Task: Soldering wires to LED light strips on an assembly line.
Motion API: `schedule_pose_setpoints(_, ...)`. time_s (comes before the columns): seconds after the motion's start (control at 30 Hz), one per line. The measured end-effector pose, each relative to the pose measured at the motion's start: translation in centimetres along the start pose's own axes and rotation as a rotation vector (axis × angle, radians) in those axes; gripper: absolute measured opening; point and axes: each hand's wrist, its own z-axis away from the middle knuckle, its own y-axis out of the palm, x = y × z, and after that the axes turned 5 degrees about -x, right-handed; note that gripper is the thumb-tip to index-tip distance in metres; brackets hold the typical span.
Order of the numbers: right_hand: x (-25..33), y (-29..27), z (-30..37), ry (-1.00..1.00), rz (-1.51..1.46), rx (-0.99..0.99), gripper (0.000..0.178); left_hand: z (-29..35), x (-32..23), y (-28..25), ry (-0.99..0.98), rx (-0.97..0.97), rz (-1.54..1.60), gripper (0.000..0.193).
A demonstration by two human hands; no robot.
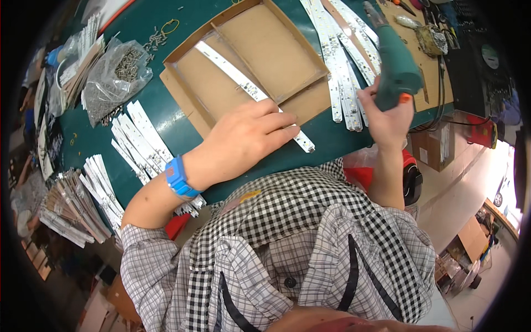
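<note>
A long white LED strip board (228, 69) lies slantwise across a shallow cardboard tray (293, 27), its near end sticking out past the tray toward me. My left hand (251, 130) is closed over the strip's nearer half, fingers bent across it. A blue watch (180, 178) is on that wrist. In my right hand (390, 119) is a green cordless screwdriver (397, 63), gripped by its handle, with its bit end pointing away from me. The tool is held right of the tray, apart from the strip. Small metal pieces show on the strip just beyond my left hand.
More LED strips (342, 83) lie fanned out right of the tray. Other strip stacks (141, 135) line the green table's (177, 110) left side. A clear plastic bag (113, 77) of small screws sits at the far left, with loose screws (156, 41) nearby. Hand tools and cables stand far right.
</note>
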Motion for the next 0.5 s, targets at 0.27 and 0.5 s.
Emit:
schedule_pose_setpoints(0.27,-0.7,2.0,-0.2,-0.121,0.415,-0.036,0.067,-0.7,1.3,0.9,0.094,0.028,-0.097,0.030)
schedule_pose_setpoints(0.5,1.2,3.2,1.2,-0.199,0.545,0.071,0.074,0.0,1.0,1.9,0.126,0.011,-0.238,0.031)
